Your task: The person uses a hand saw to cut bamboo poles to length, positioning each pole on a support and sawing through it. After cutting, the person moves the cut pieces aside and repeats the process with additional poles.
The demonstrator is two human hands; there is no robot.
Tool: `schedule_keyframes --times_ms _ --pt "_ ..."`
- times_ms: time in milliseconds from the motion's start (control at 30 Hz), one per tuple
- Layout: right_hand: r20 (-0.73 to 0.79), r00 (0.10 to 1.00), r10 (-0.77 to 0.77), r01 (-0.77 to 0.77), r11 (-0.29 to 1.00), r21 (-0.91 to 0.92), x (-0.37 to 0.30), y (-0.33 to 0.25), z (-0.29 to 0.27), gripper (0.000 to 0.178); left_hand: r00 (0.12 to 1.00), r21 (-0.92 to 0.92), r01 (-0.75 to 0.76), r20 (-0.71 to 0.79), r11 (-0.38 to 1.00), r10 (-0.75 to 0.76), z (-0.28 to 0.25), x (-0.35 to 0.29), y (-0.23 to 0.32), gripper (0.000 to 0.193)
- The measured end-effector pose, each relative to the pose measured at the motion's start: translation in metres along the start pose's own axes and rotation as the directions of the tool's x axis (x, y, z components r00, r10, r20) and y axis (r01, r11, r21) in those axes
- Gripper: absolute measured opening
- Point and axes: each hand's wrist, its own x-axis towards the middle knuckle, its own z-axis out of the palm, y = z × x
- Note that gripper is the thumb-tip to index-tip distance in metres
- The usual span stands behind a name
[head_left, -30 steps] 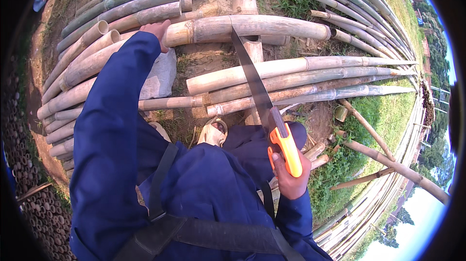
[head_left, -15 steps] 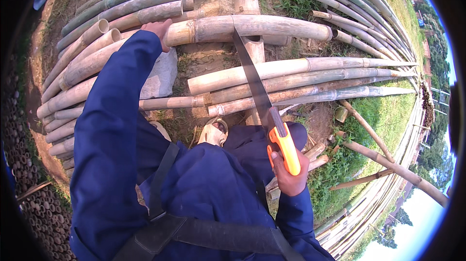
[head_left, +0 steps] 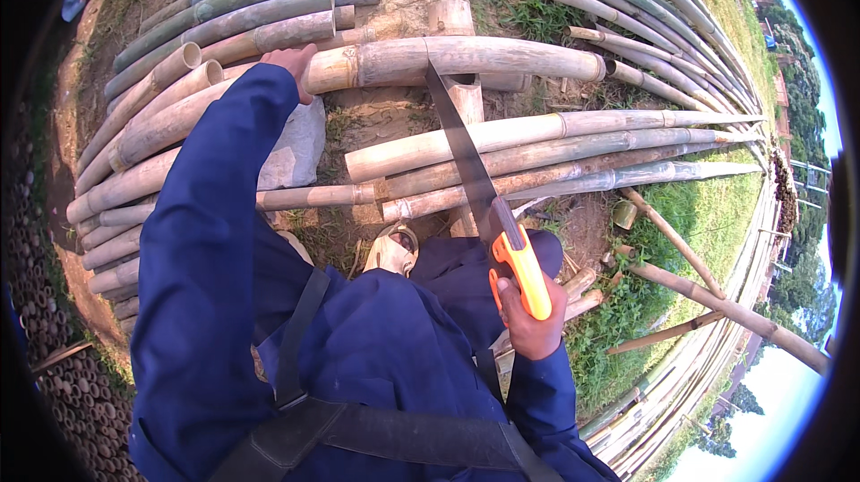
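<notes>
A thick, pale bamboo pole point(head_left: 511, 57) lies crosswise in front of me, resting over a bamboo support point(head_left: 468, 104). At its left end my left hand point(head_left: 291, 68) is closed on the pole, some fingers hidden behind the sleeve and wrist. My right hand point(head_left: 536, 325) is wrapped round the orange handle of a handsaw point(head_left: 464, 152). The dark blade slants up and to the left, its far part against the near side of the pole. A thin dark line crosses the pole's top where the blade meets it.
Several bamboo poles point(head_left: 466, 143) lie between me and the held pole. More are stacked at left point(head_left: 148, 133) and far right point(head_left: 645, 12). A pale stone block point(head_left: 296, 146) sits below my left hand. A bamboo frame point(head_left: 726, 307) stands at right, and cut bamboo ends point(head_left: 85, 410) at lower left.
The saw handle has shifted slightly forward toward the pole. The whole view has tilted a little, so the pole appears slightly lower. Both hands keep their holds.
</notes>
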Motion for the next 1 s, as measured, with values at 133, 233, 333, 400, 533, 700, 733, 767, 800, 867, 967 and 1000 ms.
schedule_keyframes --times_ms 133,233,333,400,533,700,733,767,800,867,967,1000 --pt "-0.009 0.992 -0.128 0.127 0.988 -0.084 0.111 0.039 0.045 0.013 1.0 -0.003 -0.021 0.013 1.0 0.021 -0.013 0.005 0.019 0.079" --pt "-0.001 0.986 -0.165 0.165 0.986 0.01 0.112 0.031 0.049 0.014 1.0 0.001 0.01 0.014 1.0 -0.01 -0.013 0.0 0.016 0.078" --pt "0.066 0.998 0.009 -0.011 0.999 0.042 0.026 0.002 0.001 0.027 1.0 -0.009 0.029 0.011 1.0 -0.029 -0.006 -0.008 0.004 0.076" --pt "0.049 0.998 0.039 -0.04 0.999 0.017 -0.005 -0.005 -0.013 0.036 1.0 -0.008 0.002 -0.009 1.0 -0.002 -0.003 -0.006 0.002 0.076" --pt "-0.019 0.997 -0.068 0.067 0.996 -0.055 0.058 0.028 0.019 0.02 0.999 -0.011 -0.035 -0.005 0.999 0.035 0.0 0.004 0.007 0.077" --pt "0.01 0.992 -0.125 0.125 0.991 -0.037 0.12 0.039 0.043 0.02 0.98 0.12 0.028 -0.198 0.992 -0.004 0.007 -0.011 0.012 0.098" --pt "-0.008 0.989 -0.147 0.147 0.989 -0.004 0.117 0.045 0.043 0.02 0.939 0.156 0.016 -0.341 0.988 0.039 0.015 -0.022 0.015 0.097" --pt "-0.032 0.984 -0.177 0.178 0.984 0.025 0.114 0.055 0.043 0.021 0.871 0.192 0.008 -0.483 0.981 0.088 0.031 -0.028 0.016 0.097" --pt "-0.049 0.978 -0.202 0.204 0.977 0.053 0.111 0.059 0.045 0.021 0.784 0.226 0.01 -0.606 0.974 0.133 0.047 -0.029 0.014 0.097" --pt "-0.037 0.977 -0.209 0.21 0.977 0.042 0.107 0.05 0.053 0.023 0.747 0.242 0.041 -0.652 0.969 0.131 0.064 -0.017 0.003 0.093" --pt "-0.019 0.979 -0.205 0.204 0.978 -0.046 0.093 0.042 0.042 0.018 0.807 0.293 0.111 -0.584 0.95 0.086 0.07 -0.004 0.002 0.085" --pt "-0.033 0.983 -0.183 0.183 0.983 -0.002 0.076 0.03 0.03 0.015 0.814 0.279 0.089 -0.573 0.956 0.091 0.064 -0.002 0.002 0.081"
